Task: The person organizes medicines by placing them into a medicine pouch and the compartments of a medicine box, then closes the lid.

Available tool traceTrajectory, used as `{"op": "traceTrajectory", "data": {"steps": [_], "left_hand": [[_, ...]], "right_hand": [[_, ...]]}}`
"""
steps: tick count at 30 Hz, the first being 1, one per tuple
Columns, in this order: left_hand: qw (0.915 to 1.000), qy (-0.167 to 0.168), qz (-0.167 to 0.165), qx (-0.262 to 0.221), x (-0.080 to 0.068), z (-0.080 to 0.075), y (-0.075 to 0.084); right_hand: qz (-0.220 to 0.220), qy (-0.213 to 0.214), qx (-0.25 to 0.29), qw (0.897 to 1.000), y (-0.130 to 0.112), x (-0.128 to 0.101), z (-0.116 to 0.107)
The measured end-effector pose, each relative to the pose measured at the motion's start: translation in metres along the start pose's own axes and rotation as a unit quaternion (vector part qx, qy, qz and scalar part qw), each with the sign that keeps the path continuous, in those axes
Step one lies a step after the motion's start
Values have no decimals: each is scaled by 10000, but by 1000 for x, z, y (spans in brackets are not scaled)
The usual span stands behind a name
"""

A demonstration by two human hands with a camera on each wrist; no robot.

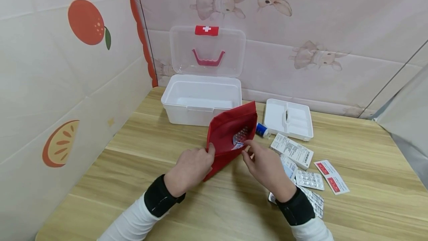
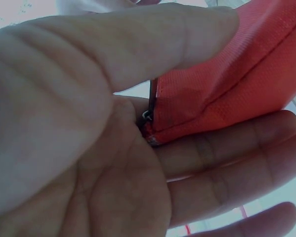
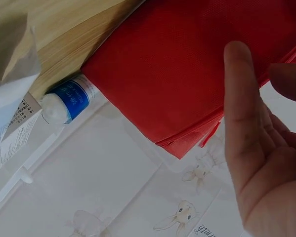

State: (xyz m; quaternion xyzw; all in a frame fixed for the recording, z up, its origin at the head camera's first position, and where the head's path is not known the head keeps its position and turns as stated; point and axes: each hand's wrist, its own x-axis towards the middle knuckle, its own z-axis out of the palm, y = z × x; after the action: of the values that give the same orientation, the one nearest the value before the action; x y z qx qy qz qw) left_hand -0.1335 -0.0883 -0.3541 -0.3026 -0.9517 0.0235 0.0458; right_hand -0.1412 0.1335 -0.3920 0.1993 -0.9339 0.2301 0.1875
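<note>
Head view: wooden table (image 1: 140,181) carries a white first-aid box (image 1: 200,99) at the far side, its clear lid standing open against the wall. To its right sits a white divided tray (image 1: 289,118). Red pouch (image 1: 230,137) stands tilted near the table's centre, mouth open. Left hand (image 1: 190,168) pinches the pouch's left edge, thumb on top and fingers beneath. Right hand (image 1: 265,166) pinches a blister pack (image 1: 240,137) at the pouch mouth. Medicine carton (image 1: 292,151) and more blister packs (image 1: 309,179) lie right of the right hand. Small blue-labelled bottle (image 1: 262,129) lies between pouch and tray.
</note>
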Motion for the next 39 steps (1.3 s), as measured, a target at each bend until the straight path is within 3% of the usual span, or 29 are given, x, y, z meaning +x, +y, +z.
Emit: {"op": "traceTrajectory", "data": {"steps": [6, 16, 21, 30, 39], "left_hand": [[10000, -2, 3, -3, 0, -1, 1], [9999, -77, 13, -68, 1, 0, 0], [9999, -96, 9, -77, 2, 2, -1], [9997, -188, -62, -172, 3, 2, -1], [9994, -241, -105, -247, 4, 3, -1]], "right_hand": [[107, 30, -246, 9996, 3, 0, 1], [-50, -593, -130, 9981, 4, -1, 4], [-39, -415, -162, 9990, 3, -2, 3], [-309, -33, -809, 9962, 10, -2, 9], [-398, -215, -349, 9984, 14, -1, 11]]}}
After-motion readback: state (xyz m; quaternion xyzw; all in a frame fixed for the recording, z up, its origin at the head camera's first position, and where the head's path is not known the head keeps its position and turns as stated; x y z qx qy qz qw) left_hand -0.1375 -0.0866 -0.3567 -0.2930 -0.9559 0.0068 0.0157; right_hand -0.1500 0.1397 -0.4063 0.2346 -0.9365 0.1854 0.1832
